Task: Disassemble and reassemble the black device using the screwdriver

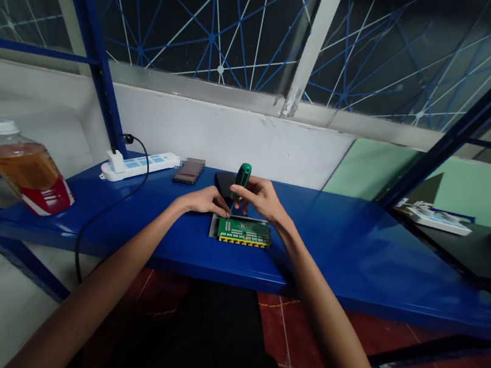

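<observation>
A screwdriver (244, 174) with a dark green handle stands nearly upright in my right hand (262, 197), the fingers closed round its handle. Its thin shaft points down to the far left corner of a green circuit board (245, 230). A row of yellow-edged ports lines the board's near side, and a grey metal plate (214, 226) shows beneath it. My left hand (204, 200) has its fingertips drawn together at that same corner, close to the screwdriver tip. Whatever lies between those fingertips is too small to make out.
Behind my hands lies a dark flat object (223, 182), partly hidden. A phone (189, 170) and a white power strip (141, 167) with a black cable (133, 192) are farther left. A drink bottle (31, 167) stands at the blue table's (333, 246) left end.
</observation>
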`<action>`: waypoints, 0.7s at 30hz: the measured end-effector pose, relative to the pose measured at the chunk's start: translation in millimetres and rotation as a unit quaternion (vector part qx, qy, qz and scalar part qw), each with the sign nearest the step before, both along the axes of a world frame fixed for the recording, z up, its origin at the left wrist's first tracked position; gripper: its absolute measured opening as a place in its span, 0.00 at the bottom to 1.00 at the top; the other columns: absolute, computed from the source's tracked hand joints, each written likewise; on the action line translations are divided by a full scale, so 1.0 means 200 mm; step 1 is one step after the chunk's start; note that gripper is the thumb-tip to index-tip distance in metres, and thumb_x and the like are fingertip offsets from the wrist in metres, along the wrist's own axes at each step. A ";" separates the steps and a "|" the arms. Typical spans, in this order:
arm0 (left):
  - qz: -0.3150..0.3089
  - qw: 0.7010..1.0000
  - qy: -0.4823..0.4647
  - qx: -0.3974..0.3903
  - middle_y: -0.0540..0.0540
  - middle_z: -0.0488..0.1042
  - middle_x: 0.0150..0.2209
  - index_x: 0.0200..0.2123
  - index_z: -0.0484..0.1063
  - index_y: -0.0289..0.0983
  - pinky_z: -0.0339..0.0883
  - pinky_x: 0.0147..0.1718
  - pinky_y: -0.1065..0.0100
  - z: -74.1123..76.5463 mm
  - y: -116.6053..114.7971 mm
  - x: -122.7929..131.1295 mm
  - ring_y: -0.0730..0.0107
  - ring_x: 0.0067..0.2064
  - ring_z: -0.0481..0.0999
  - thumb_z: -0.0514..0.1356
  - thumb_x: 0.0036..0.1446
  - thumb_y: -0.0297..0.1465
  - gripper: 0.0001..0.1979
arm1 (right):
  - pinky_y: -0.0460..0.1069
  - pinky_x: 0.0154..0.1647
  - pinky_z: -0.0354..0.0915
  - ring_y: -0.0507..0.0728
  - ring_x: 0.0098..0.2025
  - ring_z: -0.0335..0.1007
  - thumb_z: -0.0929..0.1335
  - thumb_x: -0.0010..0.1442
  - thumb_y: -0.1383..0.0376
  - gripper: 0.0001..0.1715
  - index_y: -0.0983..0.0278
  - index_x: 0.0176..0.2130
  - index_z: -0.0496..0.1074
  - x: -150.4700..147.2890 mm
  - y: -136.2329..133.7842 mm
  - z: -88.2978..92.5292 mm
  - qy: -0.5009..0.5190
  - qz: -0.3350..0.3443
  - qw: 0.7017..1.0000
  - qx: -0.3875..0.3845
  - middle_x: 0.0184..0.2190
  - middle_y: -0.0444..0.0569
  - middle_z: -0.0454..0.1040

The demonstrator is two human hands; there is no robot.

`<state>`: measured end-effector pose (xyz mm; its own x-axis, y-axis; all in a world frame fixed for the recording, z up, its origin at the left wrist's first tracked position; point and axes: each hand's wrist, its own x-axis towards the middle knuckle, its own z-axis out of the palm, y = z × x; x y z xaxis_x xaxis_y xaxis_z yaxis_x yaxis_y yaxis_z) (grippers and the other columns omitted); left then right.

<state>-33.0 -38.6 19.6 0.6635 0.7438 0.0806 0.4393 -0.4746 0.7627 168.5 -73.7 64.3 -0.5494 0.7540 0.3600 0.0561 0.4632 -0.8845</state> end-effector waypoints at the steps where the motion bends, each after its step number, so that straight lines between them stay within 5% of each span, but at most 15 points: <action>1: -0.003 1.000 -0.005 0.005 0.43 0.81 0.33 0.33 0.81 0.35 0.66 0.39 0.64 0.00 0.00 0.00 0.60 0.37 0.77 0.67 0.47 0.37 0.11 | 0.46 0.19 0.64 0.50 0.22 0.69 0.71 0.53 0.50 0.20 0.65 0.32 0.69 0.00 0.00 0.00 -0.004 0.007 1.000 -0.006 0.22 0.43 0.71; 11: -0.017 1.000 -0.010 0.017 0.40 0.80 0.34 0.35 0.79 0.31 0.66 0.40 0.65 -0.05 0.03 -0.01 0.60 0.39 0.76 0.66 0.50 0.36 0.14 | 0.46 0.18 0.63 0.51 0.21 0.69 0.70 0.55 0.51 0.20 0.63 0.37 0.66 -0.04 0.00 -0.02 0.048 0.044 0.997 -0.041 0.21 0.42 0.72; 18: 0.037 0.995 -0.088 0.014 0.41 0.80 0.34 0.34 0.80 0.32 0.66 0.43 0.62 0.04 -0.03 -0.02 0.62 0.39 0.76 0.67 0.49 0.34 0.11 | 0.45 0.17 0.60 0.51 0.22 0.69 0.70 0.55 0.50 0.20 0.62 0.36 0.66 -0.02 -0.01 0.00 0.032 0.019 0.999 -0.024 0.22 0.42 0.71; 21: 0.008 0.992 -0.120 -0.040 0.42 0.80 0.37 0.37 0.80 0.34 0.67 0.46 0.60 0.08 -0.06 -0.02 0.62 0.42 0.77 0.68 0.48 0.32 0.12 | 0.45 0.17 0.58 0.51 0.23 0.68 0.68 0.57 0.49 0.18 0.62 0.34 0.67 -0.01 -0.01 0.00 0.028 0.009 1.000 -0.006 0.22 0.42 0.70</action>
<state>-37.1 -50.5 36.1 0.6199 0.7649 0.1754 0.2483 -0.4033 0.8807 167.3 -74.8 63.6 -0.5422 0.7489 0.3809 -0.0016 0.4524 -0.8918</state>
